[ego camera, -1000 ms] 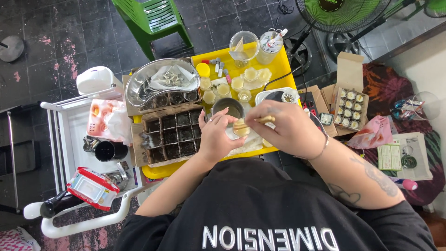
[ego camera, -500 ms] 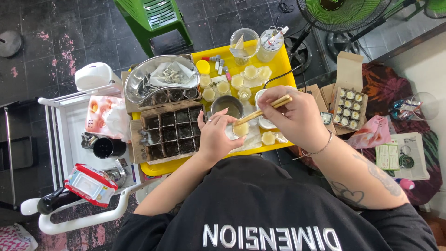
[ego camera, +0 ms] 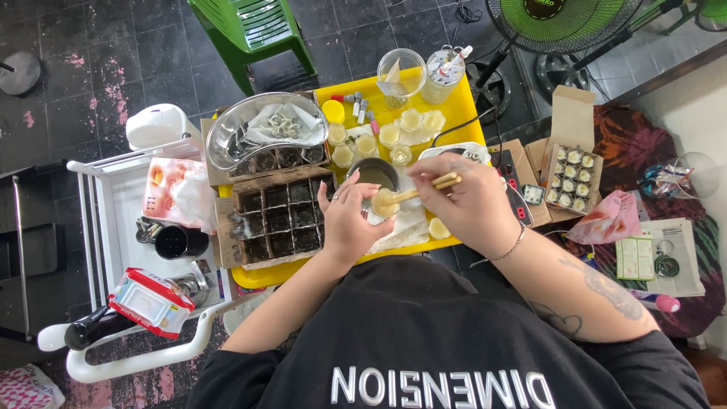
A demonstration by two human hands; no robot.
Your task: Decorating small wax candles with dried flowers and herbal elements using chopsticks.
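While in the left hand [ego camera: 347, 223], small cup [ego camera: 384, 202] under chopsticks [ego camera: 421, 189].

Glossy yellow plastic tray [ego camera: 454, 113], shiny metal bowl [ego camera: 265, 129], wooden chopsticks [ego camera: 424, 189].

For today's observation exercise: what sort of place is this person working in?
Probably a home candle-making corner: a yellow tray of small wax-filled cups, a carton of finished cups, and a fan on tiled floor.

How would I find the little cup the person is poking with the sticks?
Find the yellow tray. Near its front edge, beside the round metal pot, the left hand holds one small cup. Unlike the other cream-filled cups further back, it has wooden sticks touching it.
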